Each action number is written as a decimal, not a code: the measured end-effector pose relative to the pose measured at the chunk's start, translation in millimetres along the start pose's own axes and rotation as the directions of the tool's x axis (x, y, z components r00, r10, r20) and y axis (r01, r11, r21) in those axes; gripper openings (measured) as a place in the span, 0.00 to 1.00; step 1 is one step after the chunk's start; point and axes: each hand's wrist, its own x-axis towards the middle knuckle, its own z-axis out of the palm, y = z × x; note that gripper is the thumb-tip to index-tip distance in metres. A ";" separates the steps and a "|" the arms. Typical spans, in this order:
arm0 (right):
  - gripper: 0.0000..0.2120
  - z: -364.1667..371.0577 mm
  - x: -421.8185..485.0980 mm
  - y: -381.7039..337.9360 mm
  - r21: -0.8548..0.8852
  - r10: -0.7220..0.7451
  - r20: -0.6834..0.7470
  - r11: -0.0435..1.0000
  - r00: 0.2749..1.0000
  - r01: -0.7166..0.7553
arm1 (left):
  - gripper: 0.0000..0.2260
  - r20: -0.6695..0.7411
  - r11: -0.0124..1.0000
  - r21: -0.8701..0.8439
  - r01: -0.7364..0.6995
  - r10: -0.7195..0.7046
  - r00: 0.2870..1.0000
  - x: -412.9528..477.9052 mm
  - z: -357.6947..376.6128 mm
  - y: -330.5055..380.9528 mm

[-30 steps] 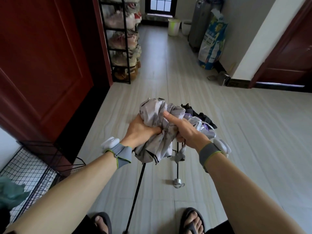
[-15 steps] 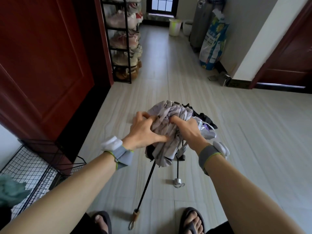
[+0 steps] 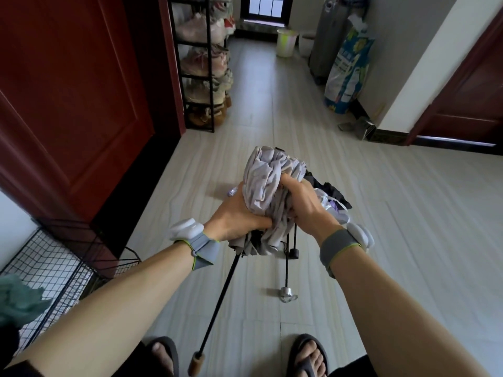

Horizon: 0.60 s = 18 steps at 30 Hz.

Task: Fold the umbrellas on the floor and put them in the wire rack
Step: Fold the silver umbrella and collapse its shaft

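- Both hands are clenched round the grey umbrella [image 3: 265,183]. My left hand [image 3: 239,214] grips the bunched canopy from the left, and my right hand [image 3: 303,205] squeezes it from the right with the fingers dug into the folds.
- That umbrella hangs in the air above the floor [image 3: 408,240], canopy up. Its black shaft [image 3: 220,303] slants down toward my feet and ends in a wooden handle [image 3: 196,363].
- Low on my left, beside the red door [image 3: 68,104], stands the wire rack [image 3: 51,268], well apart from what I hold. A teal bundle [image 3: 19,300] lies in it.
- Just behind my right hand a second umbrella [image 3: 333,198] lies on the floor, partly hidden, with a silvery cap [image 3: 285,291] pointing toward me.
- What could go wrong: the shaft looks fully drawn out to me. Carried to the rack like that, the long rod could snag in the mesh or knock my toes.
- The cloth is crumpled rather than pleated, so if one hand eases off, I expect the folds to spring loose and the ribs to splay.
- Ribs buried in the bundle could nip my fingers as I squeeze.
- Materials: the canopy is thin, soft, matte pale grey, darker at the lower hem. The shaft is slim and rigid, the handle is rounded wood, and the rack is a black grid of fine wire.
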 end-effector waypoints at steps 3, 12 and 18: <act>0.21 -0.2 -1.6 -1.3 -0.115 0.034 0.026 0.993 0.999 -0.031 | 0.31 -0.117 0.990 0.068 0.120 -0.111 0.987 -1.1 -1.0 -5.4; 0.17 -14.6 -1.4 -2.9 -0.297 -0.034 -0.121 0.955 0.992 -0.004 | 0.06 -0.011 0.903 -0.378 0.204 -0.224 0.974 5.7 -21.6 -0.4; 0.09 -20.4 1.8 -2.8 -0.343 0.019 -0.166 0.936 0.986 -0.076 | 0.06 0.067 0.792 -0.537 0.289 -0.301 0.951 4.3 -27.6 -9.6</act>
